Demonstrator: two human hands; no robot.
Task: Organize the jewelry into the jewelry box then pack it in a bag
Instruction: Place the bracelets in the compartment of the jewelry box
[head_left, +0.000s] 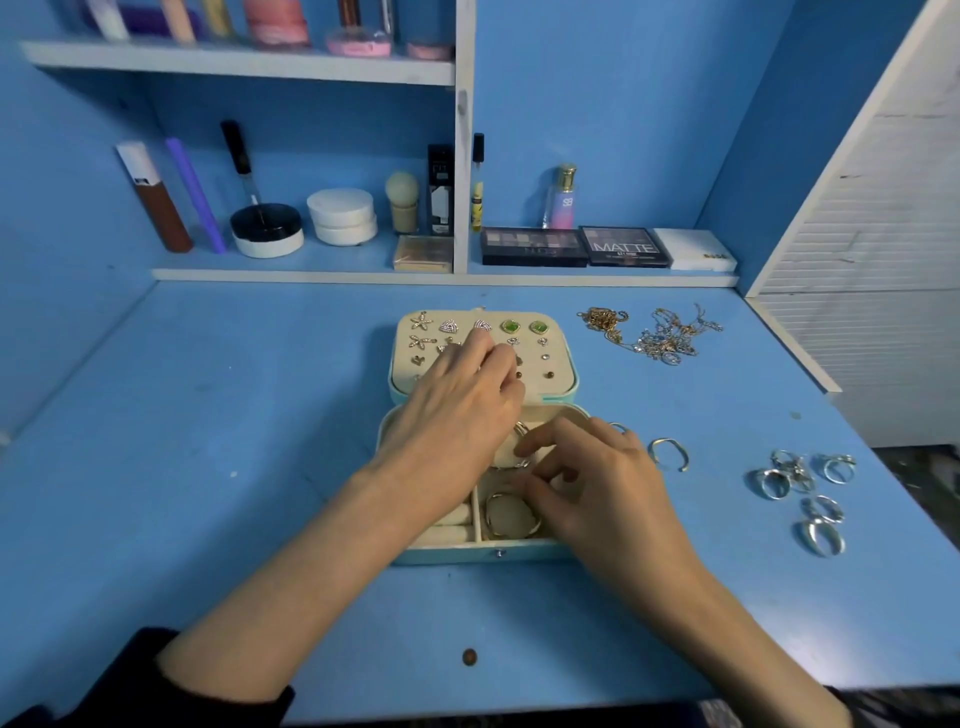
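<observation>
In the head view, an open turquoise jewelry box (452, 553) is seen at the middle of a blue table (260, 415), its lid panel studded with earrings (510, 327). The left hand (457, 410) is held over the box's back edge, fingers curled; whether anything is grasped cannot be told. A silver bangle (521, 430) is pinched by the right hand (597, 483) above the box's right side. A second bangle (489, 514) is laid in the box's near right compartment. An open cuff (667, 441) is found just right of the box, silver rings (800, 488) farther right, tangled necklaces (649, 332) behind and right.
</observation>
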